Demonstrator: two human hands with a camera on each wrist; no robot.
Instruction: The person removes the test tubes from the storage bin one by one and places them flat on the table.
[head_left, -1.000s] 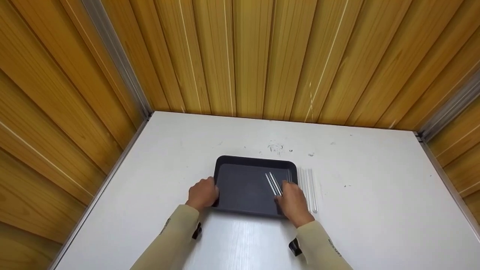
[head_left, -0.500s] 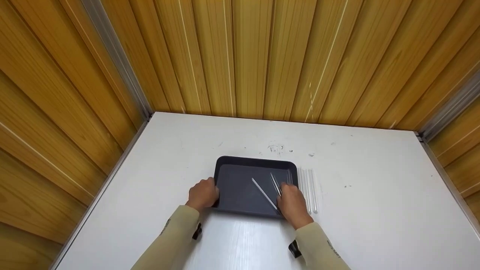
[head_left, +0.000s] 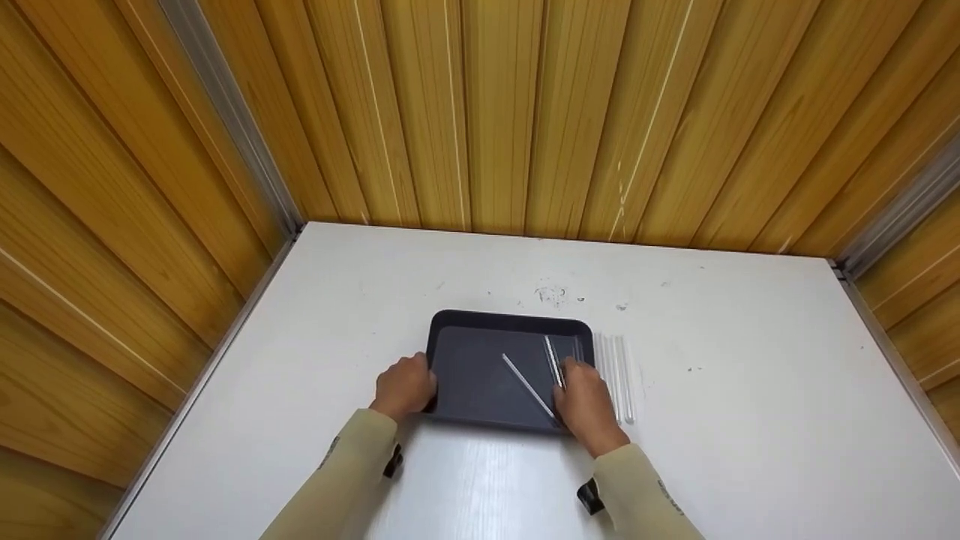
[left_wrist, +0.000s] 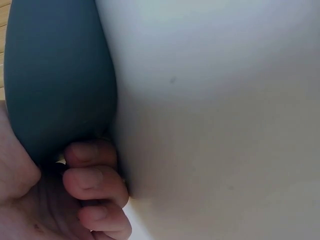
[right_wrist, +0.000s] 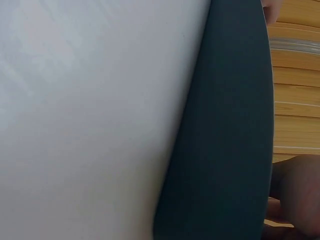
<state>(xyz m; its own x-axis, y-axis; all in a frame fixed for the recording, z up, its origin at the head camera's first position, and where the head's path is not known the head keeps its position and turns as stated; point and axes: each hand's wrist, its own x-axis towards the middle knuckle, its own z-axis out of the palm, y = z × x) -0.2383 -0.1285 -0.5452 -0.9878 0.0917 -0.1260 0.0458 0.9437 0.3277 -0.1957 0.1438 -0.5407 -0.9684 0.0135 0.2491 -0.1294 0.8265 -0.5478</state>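
In the head view a dark shallow tray [head_left: 487,375] lies on the white table. My left hand [head_left: 405,384] grips its left wall; the left wrist view shows the fingers [left_wrist: 92,182] curled at the tray's outer side. Over the tray's right part, my right hand [head_left: 585,397] holds thin clear rods [head_left: 553,358], their far ends sticking out past the fingers. A single clear rod [head_left: 527,388] lies slantwise on the tray floor, its near end by the right hand. In the right wrist view the tray wall [right_wrist: 220,125] hides most of that hand.
Several clear rods [head_left: 621,379] lie side by side on the table just right of the tray. Another faint rod [head_left: 578,349] shows inside the right wall. Wood-patterned panels [head_left: 495,112] stand behind the table [head_left: 750,375] and along its sides.
One rod has come away from the bunch in my right hand and slanted left onto the tray floor. The rods still held have turned slightly more upright. The left hand stays put.
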